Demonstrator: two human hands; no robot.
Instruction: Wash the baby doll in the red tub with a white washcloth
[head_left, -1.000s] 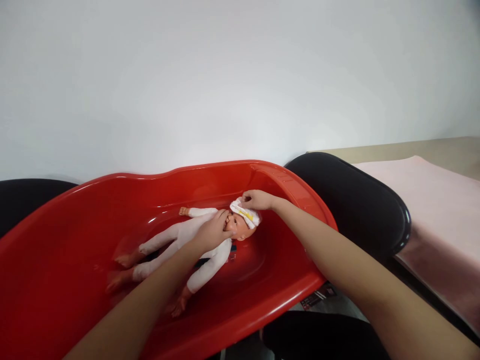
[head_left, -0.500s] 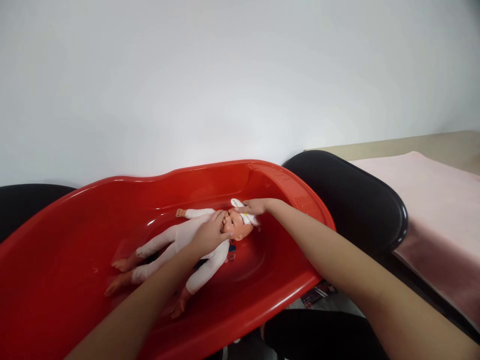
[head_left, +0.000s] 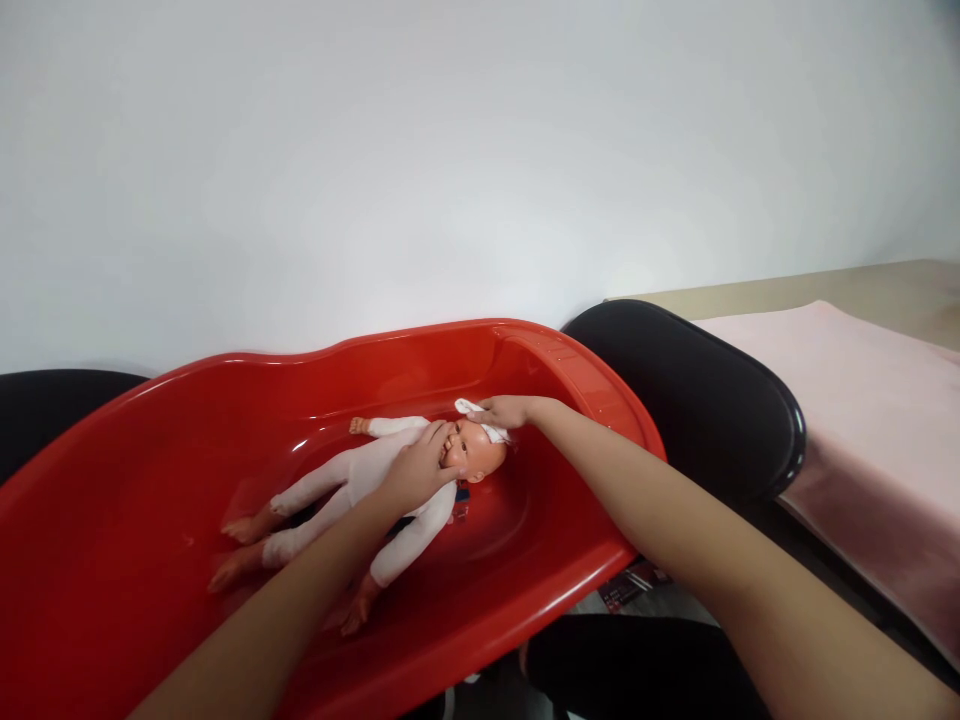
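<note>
A baby doll (head_left: pixel 375 468) in white clothing lies on its back in a red baby bathtub (head_left: pixel 570 575), its head to the right and its feet to the left. My left hand (head_left: pixel 417 470) is closed around the doll's chin and neck, the fingers on the far side and the thumb on the near side. Against the top of the doll's head, my right hand (head_left: pixel 504 412) presses a small white cloth (head_left: pixel 469 408). Part of the cloth is hidden under the fingers.
Black chair backs rise on the right (head_left: pixel 690 400) and at the left edge (head_left: pixel 60 415). A pink cover (head_left: pixel 862 420) lies on a surface at the far right, before a beige strip (head_left: pixel 787 285). Behind the tub stands a white wall (head_left: pixel 450 180).
My right hand has shifted slightly left with the white cloth across the doll's head. My left hand stays on the doll's chin and neck.
</note>
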